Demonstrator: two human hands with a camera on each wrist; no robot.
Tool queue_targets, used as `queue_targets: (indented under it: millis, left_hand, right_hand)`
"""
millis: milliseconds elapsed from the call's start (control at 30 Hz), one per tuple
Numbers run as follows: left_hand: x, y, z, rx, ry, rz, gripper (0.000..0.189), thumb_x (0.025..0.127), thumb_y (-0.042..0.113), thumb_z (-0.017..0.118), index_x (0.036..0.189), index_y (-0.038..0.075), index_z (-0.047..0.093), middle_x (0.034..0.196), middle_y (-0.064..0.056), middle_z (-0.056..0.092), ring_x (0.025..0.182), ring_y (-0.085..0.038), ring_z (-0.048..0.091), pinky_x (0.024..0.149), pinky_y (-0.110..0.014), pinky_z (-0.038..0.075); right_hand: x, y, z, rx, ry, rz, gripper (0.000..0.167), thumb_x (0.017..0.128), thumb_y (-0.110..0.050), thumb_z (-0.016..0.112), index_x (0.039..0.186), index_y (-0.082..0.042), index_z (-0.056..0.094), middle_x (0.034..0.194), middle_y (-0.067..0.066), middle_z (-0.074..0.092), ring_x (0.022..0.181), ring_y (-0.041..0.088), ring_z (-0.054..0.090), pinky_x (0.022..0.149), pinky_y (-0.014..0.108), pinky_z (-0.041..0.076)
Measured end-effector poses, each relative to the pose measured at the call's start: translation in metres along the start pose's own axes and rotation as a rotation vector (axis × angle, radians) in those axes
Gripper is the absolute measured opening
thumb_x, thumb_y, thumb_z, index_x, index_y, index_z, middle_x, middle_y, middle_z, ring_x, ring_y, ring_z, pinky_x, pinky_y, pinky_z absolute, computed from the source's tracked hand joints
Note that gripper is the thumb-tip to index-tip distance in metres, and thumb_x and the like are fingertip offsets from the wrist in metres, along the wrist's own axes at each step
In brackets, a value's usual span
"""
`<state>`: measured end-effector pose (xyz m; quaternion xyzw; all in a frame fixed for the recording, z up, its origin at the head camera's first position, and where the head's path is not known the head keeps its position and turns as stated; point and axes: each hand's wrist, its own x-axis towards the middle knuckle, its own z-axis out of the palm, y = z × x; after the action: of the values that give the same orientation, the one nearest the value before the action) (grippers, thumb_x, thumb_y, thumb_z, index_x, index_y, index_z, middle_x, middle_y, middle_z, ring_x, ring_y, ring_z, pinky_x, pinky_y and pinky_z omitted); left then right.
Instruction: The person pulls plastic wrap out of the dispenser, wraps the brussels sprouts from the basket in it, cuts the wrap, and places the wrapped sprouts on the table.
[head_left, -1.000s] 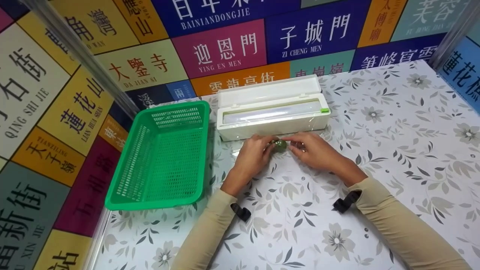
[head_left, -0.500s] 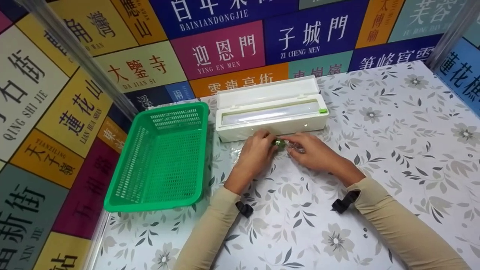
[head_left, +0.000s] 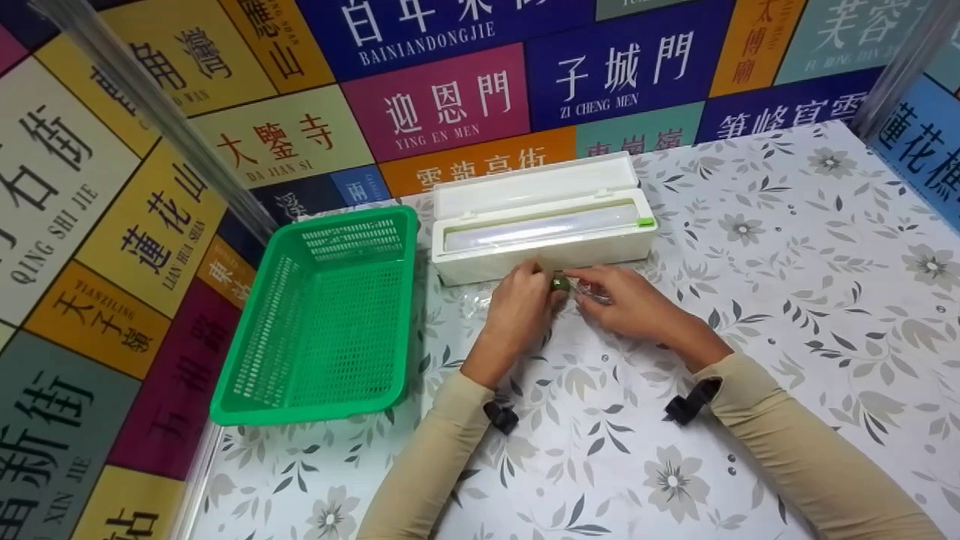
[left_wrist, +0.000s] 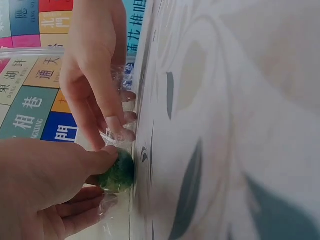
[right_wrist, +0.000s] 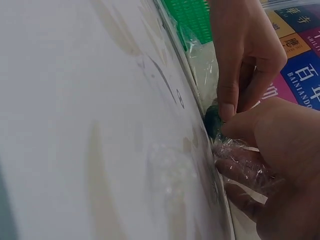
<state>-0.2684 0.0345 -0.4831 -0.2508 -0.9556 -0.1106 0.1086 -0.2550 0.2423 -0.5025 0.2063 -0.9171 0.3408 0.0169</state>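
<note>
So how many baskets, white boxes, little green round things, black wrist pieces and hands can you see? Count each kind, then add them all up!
Green basket: 1
White box: 1
Green round thing: 1
Black wrist pieces: 2
Left hand and right hand: 2
Total: 7

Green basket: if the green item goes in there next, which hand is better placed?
Probably the left hand: it pinches the green item and is nearer the green basket. The right hand, holding clear film, is farther away.
</note>
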Motion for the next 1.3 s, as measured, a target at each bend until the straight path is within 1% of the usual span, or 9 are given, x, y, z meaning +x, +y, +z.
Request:
queue_targets:
  millis: [267, 467, 533, 633, 733, 800, 967, 1133, 1300]
  left_hand:
    - [0.003, 0.006, 0.000, 0.024, 0.054, -0.011, 0.024, 0.101, 0.037, 0.078, 0.114, 0.017, 0.075, 0.108, -0.006, 0.078, 0.099, -0.030, 0.078, 0.080, -0.045, 0.065]
    - [0.005, 0.011, 0.001, 0.076, 0.126, -0.012, 0.023, 0.103, 0.043, 0.074, 0.109, 0.021, 0.082, 0.109, 0.000, 0.079, 0.102, -0.025, 0.076, 0.082, -0.043, 0.064]
    - [0.005, 0.011, 0.001, 0.068, 0.138, -0.011, 0.025, 0.105, 0.043, 0.071, 0.110, 0.021, 0.083, 0.113, 0.000, 0.078, 0.104, -0.024, 0.075, 0.083, -0.042, 0.064]
    - [0.005, 0.013, 0.003, 0.072, 0.146, -0.005, 0.028, 0.107, 0.042, 0.068, 0.111, 0.019, 0.082, 0.117, 0.000, 0.078, 0.108, -0.024, 0.075, 0.086, -0.041, 0.064]
    - [0.004, 0.014, 0.003, 0.090, 0.170, 0.011, 0.028, 0.107, 0.042, 0.068, 0.111, 0.017, 0.081, 0.118, -0.002, 0.078, 0.109, -0.024, 0.075, 0.087, -0.040, 0.064]
    - [0.002, 0.016, 0.002, 0.095, 0.198, 0.030, 0.027, 0.106, 0.040, 0.069, 0.110, 0.016, 0.080, 0.116, -0.002, 0.079, 0.108, -0.023, 0.074, 0.088, -0.040, 0.064]
    - [0.001, 0.024, -0.002, 0.054, 0.252, 0.100, 0.020, 0.107, 0.031, 0.069, 0.112, 0.016, 0.080, 0.111, -0.001, 0.080, 0.105, -0.022, 0.074, 0.088, -0.037, 0.063]
    - [0.007, 0.034, -0.003, -0.010, 0.265, 0.183, 0.018, 0.105, 0.026, 0.070, 0.118, 0.015, 0.077, 0.115, -0.002, 0.080, 0.110, -0.022, 0.074, 0.094, -0.034, 0.062]
    - [0.022, 0.044, 0.002, -0.052, 0.269, 0.229, 0.024, 0.104, 0.023, 0.071, 0.126, 0.013, 0.074, 0.127, -0.005, 0.075, 0.122, -0.023, 0.070, 0.108, -0.031, 0.057]
  right_hand:
    - [0.002, 0.012, -0.019, 0.062, 0.107, -0.077, 0.034, 0.099, -0.010, 0.077, 0.132, -0.006, 0.076, 0.117, 0.012, 0.082, 0.108, 0.032, 0.077, 0.095, 0.052, 0.061]
    - [0.001, 0.025, -0.039, 0.092, 0.395, -0.097, 0.019, 0.098, -0.014, 0.080, 0.117, -0.008, 0.081, 0.108, 0.006, 0.082, 0.099, 0.022, 0.073, 0.079, 0.031, 0.056]
    - [0.000, 0.032, -0.046, 0.078, 0.508, -0.085, 0.018, 0.097, -0.013, 0.082, 0.115, -0.009, 0.082, 0.109, 0.008, 0.080, 0.103, 0.023, 0.068, 0.087, 0.029, 0.051]
    - [-0.001, 0.042, -0.053, 0.052, 0.600, -0.056, 0.024, 0.095, -0.013, 0.083, 0.119, -0.009, 0.081, 0.123, 0.015, 0.074, 0.119, 0.031, 0.059, 0.105, 0.043, 0.042]
    - [-0.003, 0.051, -0.056, 0.070, 0.590, -0.024, 0.032, 0.096, -0.014, 0.083, 0.127, -0.008, 0.078, 0.142, 0.023, 0.062, 0.136, 0.040, 0.048, 0.115, 0.060, 0.032]
    - [-0.004, 0.054, -0.057, 0.124, 0.558, 0.003, 0.034, 0.098, -0.015, 0.081, 0.131, -0.007, 0.076, 0.150, 0.025, 0.056, 0.143, 0.042, 0.045, 0.115, 0.064, 0.034]
    - [-0.003, 0.056, -0.056, 0.235, 0.505, 0.056, 0.030, 0.103, -0.018, 0.075, 0.131, -0.005, 0.075, 0.159, 0.022, 0.051, 0.150, 0.041, 0.047, 0.115, 0.065, 0.048]
    - [-0.001, 0.056, -0.056, 0.324, 0.458, 0.094, 0.033, 0.105, -0.021, 0.074, 0.134, -0.006, 0.073, 0.164, 0.018, 0.048, 0.154, 0.040, 0.045, 0.117, 0.063, 0.049]
    - [-0.001, 0.053, -0.056, 0.389, 0.375, 0.136, 0.035, 0.109, -0.022, 0.067, 0.138, -0.004, 0.066, 0.160, 0.020, 0.048, 0.153, 0.037, 0.044, 0.119, 0.063, 0.048]
